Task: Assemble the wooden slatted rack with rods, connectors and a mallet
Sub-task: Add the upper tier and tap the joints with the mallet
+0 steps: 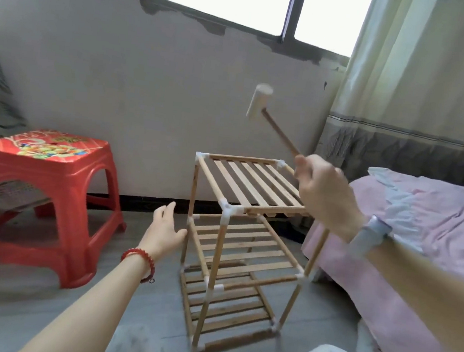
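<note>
Left hand [162,233] near, fingers spread, holding nothing, just beside rack [241,251] at middle shelf height, not touching. Three-tier slatted rack upright on floor between red stool [42,199] and bed [417,252]. Right hand [324,194] grips mallet [271,117] handle, head raised above top shelf.

Grey floor [25,303] carries rack [234,250] and stool [43,184].

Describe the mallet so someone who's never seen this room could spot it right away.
Start at the three-tier wooden slatted rack standing on the floor between the red plastic stool and the pink bed. Above the rack's top right corner, the right hand grips a thin wooden handle. The mallet is raised in the air, and its pale cylindrical head sets it apart from the rack's rods.
</note>
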Available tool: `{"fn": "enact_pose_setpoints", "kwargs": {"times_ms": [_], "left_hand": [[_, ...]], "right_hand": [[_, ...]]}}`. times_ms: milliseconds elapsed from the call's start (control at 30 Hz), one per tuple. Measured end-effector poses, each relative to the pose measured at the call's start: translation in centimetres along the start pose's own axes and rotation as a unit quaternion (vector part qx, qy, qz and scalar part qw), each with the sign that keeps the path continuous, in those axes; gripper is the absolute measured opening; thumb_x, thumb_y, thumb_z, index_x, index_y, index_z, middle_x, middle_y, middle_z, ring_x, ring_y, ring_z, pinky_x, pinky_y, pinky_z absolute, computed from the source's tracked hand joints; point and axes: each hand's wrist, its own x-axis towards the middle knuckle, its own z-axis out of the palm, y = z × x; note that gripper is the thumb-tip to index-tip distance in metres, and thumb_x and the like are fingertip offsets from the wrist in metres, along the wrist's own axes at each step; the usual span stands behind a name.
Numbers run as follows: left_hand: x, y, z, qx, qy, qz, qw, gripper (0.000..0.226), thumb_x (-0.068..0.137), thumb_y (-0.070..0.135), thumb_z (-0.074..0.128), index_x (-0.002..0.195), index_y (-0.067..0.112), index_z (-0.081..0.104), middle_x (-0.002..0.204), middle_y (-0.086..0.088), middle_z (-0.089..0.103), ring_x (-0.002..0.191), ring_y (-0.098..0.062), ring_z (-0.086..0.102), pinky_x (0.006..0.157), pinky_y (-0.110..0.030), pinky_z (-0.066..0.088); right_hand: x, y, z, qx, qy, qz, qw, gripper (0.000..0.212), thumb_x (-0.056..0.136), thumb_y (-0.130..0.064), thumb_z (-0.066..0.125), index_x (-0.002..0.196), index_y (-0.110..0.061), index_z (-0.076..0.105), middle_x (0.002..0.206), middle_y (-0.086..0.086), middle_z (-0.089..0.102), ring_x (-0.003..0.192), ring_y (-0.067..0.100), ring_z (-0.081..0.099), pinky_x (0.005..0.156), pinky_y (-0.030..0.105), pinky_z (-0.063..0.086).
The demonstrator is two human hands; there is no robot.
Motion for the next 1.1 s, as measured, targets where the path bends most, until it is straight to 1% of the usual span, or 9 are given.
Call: {"fn": "enact_pose_setpoints", "kwargs": {"times_ms": [100, 267, 467, 600, 633, 833, 967, 1033, 1100], "left_hand": [[-0.7, 0.8, 0.3, -0.021, 0.003, 0.003, 1.0, 0.069, 0.095, 0.021, 0.053, 0.15, 0.011, 0.014, 0.155, -0.011, 0.013, 0.134, -0.025, 0.036, 0.103, -0.032, 0.035], [-1.7, 1.3, 1.1, -0.025, -0.028, 0.021, 0.999, 0.065, 0.096, 0.018, 0.051, 0.15, 0.011, 0.014, 0.152, -0.008, 0.019, 0.128, -0.019, 0.041, 0.085, -0.016, 0.03], [-1.2, 1.7, 1.2, -0.045, -0.022, 0.023, 0.998, 0.055, 0.096, 0.015, 0.051, 0.146, 0.013, 0.026, 0.144, -0.012, 0.032, 0.104, -0.011, 0.046, 0.081, -0.015, 0.033], [-1.4, 1.2, 2.8, -0.04, -0.053, 0.041, 0.997, 0.062, 0.096, 0.016, 0.052, 0.149, 0.014, 0.02, 0.146, -0.011, 0.031, 0.075, 0.005, 0.04, 0.06, -0.006, 0.038], [-1.4, 1.1, 3.0, -0.045, -0.059, 0.039, 0.996, 0.063, 0.096, 0.016, 0.052, 0.149, 0.014, 0.019, 0.146, -0.01, 0.032, 0.08, 0.003, 0.044, 0.059, -0.006, 0.037], [-0.5, 1.3, 3.1, -0.06, -0.045, 0.03, 0.997, 0.06, 0.096, 0.015, 0.051, 0.148, 0.016, 0.022, 0.147, -0.01, 0.033, 0.109, -0.019, 0.054, 0.07, -0.013, 0.04], [-0.6, 1.0, 3.3, -0.064, -0.054, 0.04, 0.996, 0.061, 0.096, 0.017, 0.052, 0.149, 0.016, 0.022, 0.148, -0.009, 0.031, 0.087, 0.0, 0.045, 0.071, -0.012, 0.042], [-1.0, 0.5, 3.2, -0.061, -0.059, 0.039, 0.996, 0.06, 0.096, 0.016, 0.052, 0.148, 0.017, 0.022, 0.146, -0.009, 0.032, 0.087, 0.0, 0.043, 0.057, -0.008, 0.041], [-0.8, 0.1, 2.9, -0.056, -0.039, 0.034, 0.997, 0.058, 0.096, 0.015, 0.051, 0.147, 0.016, 0.023, 0.142, -0.009, 0.036, 0.095, -0.001, 0.041, 0.061, -0.009, 0.041]], "right_hand": [[0.4, -1.2, -1.1, 0.101, 0.176, -0.047, 0.978, 0.025, 0.102, -0.027, 0.034, 0.087, -0.013, 0.049, 0.062, -0.006, 0.049, 0.059, 0.02, 0.049, 0.061, 0.034, 0.039], [-6.8, 2.7, 6.2, -0.106, -0.23, 0.026, 0.967, 0.029, 0.102, -0.034, 0.029, 0.09, -0.016, 0.048, 0.083, 0.002, 0.06, 0.079, 0.027, 0.06, 0.073, 0.041, 0.049], [-1.0, -0.3, 0.6, 0.081, 0.16, -0.019, 0.984, 0.031, 0.101, -0.03, 0.033, 0.084, -0.012, 0.051, 0.065, -0.005, 0.05, 0.069, 0.026, 0.053, 0.064, 0.037, 0.042], [-7.7, 2.1, 6.8, -0.094, -0.245, 0.054, 0.963, 0.031, 0.102, -0.033, 0.028, 0.088, -0.018, 0.052, 0.087, 0.006, 0.062, 0.083, 0.025, 0.062, 0.078, 0.045, 0.051], [-7.1, 2.5, 6.0, -0.098, -0.248, 0.049, 0.963, 0.033, 0.102, -0.034, 0.029, 0.087, -0.017, 0.053, 0.083, 0.003, 0.062, 0.082, 0.025, 0.062, 0.076, 0.045, 0.051], [0.4, 0.3, -0.4, 0.132, 0.195, -0.032, 0.971, 0.033, 0.101, -0.03, 0.033, 0.079, -0.011, 0.048, 0.058, -0.007, 0.044, 0.054, 0.019, 0.047, 0.058, 0.033, 0.039], [-6.4, 2.8, 7.7, -0.018, -0.176, 0.062, 0.982, 0.033, 0.101, -0.036, 0.03, 0.073, -0.027, 0.045, 0.068, -0.007, 0.051, 0.071, 0.022, 0.057, 0.072, 0.042, 0.05], [-5.0, 3.1, 6.0, -0.009, -0.157, 0.068, 0.985, 0.034, 0.101, -0.031, 0.034, 0.07, -0.026, 0.047, 0.067, -0.006, 0.052, 0.072, 0.022, 0.055, 0.066, 0.033, 0.043], [-1.1, 1.5, 1.9, 0.071, 0.016, 0.038, 0.997, 0.035, 0.101, -0.03, 0.036, 0.074, -0.015, 0.051, 0.061, -0.006, 0.05, 0.063, 0.021, 0.051, 0.061, 0.032, 0.039]]}}
